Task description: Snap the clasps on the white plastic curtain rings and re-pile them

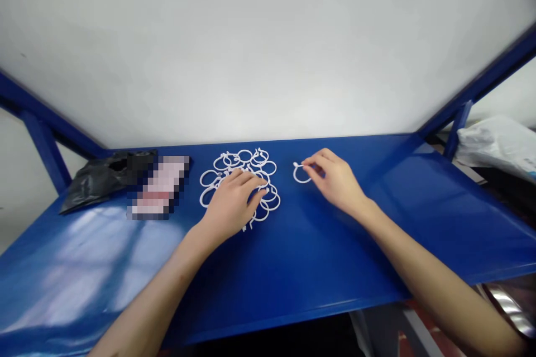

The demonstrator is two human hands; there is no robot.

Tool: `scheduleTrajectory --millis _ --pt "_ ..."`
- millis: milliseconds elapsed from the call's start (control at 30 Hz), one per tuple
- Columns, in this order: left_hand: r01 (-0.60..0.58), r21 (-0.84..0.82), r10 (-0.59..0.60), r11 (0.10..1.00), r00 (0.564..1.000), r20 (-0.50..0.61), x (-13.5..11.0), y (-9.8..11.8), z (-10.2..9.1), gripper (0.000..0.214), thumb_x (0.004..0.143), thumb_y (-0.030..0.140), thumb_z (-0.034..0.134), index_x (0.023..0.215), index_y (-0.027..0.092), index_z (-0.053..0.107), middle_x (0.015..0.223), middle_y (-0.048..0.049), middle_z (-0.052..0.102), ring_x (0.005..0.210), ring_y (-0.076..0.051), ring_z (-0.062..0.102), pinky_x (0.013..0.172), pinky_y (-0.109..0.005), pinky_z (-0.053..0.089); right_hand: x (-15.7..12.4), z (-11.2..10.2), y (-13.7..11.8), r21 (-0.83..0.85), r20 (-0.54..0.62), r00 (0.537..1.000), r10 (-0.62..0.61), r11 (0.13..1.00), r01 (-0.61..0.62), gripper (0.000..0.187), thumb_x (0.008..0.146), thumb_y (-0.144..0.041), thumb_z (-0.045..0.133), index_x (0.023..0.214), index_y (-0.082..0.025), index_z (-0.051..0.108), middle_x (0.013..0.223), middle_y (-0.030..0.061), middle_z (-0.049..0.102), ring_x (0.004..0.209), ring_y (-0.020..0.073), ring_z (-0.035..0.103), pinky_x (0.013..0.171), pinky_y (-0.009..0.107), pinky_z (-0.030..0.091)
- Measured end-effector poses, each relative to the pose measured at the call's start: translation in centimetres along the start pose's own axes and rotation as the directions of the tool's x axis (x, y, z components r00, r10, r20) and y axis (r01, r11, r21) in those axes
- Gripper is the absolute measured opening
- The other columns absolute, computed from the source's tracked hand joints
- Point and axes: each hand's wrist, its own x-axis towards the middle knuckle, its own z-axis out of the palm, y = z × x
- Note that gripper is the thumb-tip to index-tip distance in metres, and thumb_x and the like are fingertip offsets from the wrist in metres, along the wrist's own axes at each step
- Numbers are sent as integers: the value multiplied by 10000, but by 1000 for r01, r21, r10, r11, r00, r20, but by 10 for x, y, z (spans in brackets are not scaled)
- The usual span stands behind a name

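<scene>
On the blue tabletop lies a loose, overlapping pile of thin white plastic rings (268, 168), each with a small clasp or tab. My left hand (234, 200) rests palm down over the pile. Its thumb and index finger are apart, and it hides the rings beneath. To the right of the pile, my right hand (333, 178) pinches a single white ring (295, 174) between thumb and fingertips, near its clasp. That ring is close to the tabletop; whether it touches cannot be made out.
The blue table (293, 267) backs onto a pale wall (268, 55). At left lie a black plastic bag (94, 184) and a blurred-out flat item (161, 186). Blue frame bars (44, 144) rise at both sides. A white plastic bag (498, 142) is beyond the right edge.
</scene>
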Motion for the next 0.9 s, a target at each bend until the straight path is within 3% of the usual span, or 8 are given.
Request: scheduleTrajectory --millis 133,300,467,533,600,733,833,900 --pt "-91 87 77 992 985 154 -4 3 -3 202 906 405 669 990 230 726 1001 -54 674 992 -251 568 892 -433 474 -9 -13 42 -171 122 976 181 972 -159 117 917 -243 608 949 -220 718 857 27 677 669 156 631 635 305 494" --pt "-194 99 168 976 960 224 -6 9 0 104 925 263 649 855 219 712 931 -34 655 932 -221 544 865 -394 454 -23 -15 65 -194 150 940 307 941 -277 83 898 -256 642 923 -226 715 891 30 692 713 173 653 663 322 507" --pt "-265 102 260 959 964 59 -5 16 3 139 966 228 578 868 194 670 909 -38 674 887 -207 543 822 -372 446 -23 -12 33 -29 -1 982 189 982 -189 178 965 -338 577 991 -217 704 923 65 707 817 210 668 748 367 542" --pt "-305 117 311 945 950 -39 -5 22 5 136 972 215 570 868 196 656 901 -29 685 859 -190 547 803 -357 437 -26 -4 9 212 75 984 159 962 -171 178 961 -362 597 1034 -230 692 917 42 723 794 182 679 725 330 557" --pt "-359 138 373 923 923 -92 -6 30 7 135 972 198 571 860 201 646 886 -12 694 826 -174 548 784 -346 427 -32 6 -13 434 185 973 140 876 -209 195 960 -368 603 1089 -235 663 914 19 733 794 160 693 719 301 570" --pt "-427 159 445 890 889 -110 -8 41 12 101 961 159 584 884 195 637 881 -2 702 791 -163 558 736 -335 424 -42 26 -34 615 264 949 173 727 -304 156 954 -361 611 1041 -232 624 806 -12 714 715 136 687 682 276 570" --pt "-398 105 411 911 892 -186 -10 44 14 79 941 134 607 988 190 636 955 -25 702 837 -164 594 763 -327 472 -44 29 -33 690 249 938 242 636 -347 170 946 -387 625 1004 -229 599 780 -13 714 681 132 688 648 267 571" --pt "-269 11 261 963 921 -290 -11 45 15 161 928 158 636 1086 186 624 1033 -58 688 920 -175 626 822 -329 515 -44 27 -31 710 214 940 267 618 -337 193 928 -403 657 984 -227 598 783 -10 723 669 129 693 629 257 567"
